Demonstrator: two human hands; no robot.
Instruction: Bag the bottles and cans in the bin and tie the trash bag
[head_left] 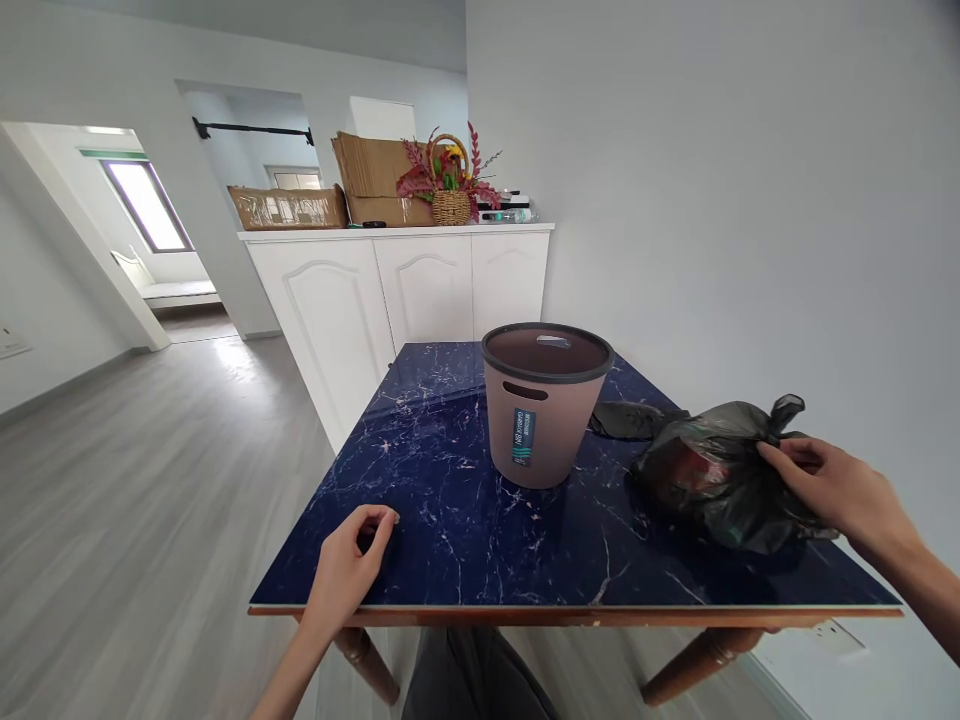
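A brown plastic bin (541, 405) with a dark rim stands upright in the middle of the dark blue marble table (450, 540). To its right lies a full, tied black garbage bag (712, 475). My right hand (825, 480) grips the bag near its knot. A flat black bag (626, 420) lies behind it, next to the bin. My left hand (349, 565) rests on the table near the front edge, its fingers curled with nothing visible in them.
A white wall runs along the table's right side. Behind the table stands a white cabinet (420, 285) topped with cardboard boxes (371, 180) and a flower basket (450, 185). Grey wood floor lies to the left, with a doorway beyond.
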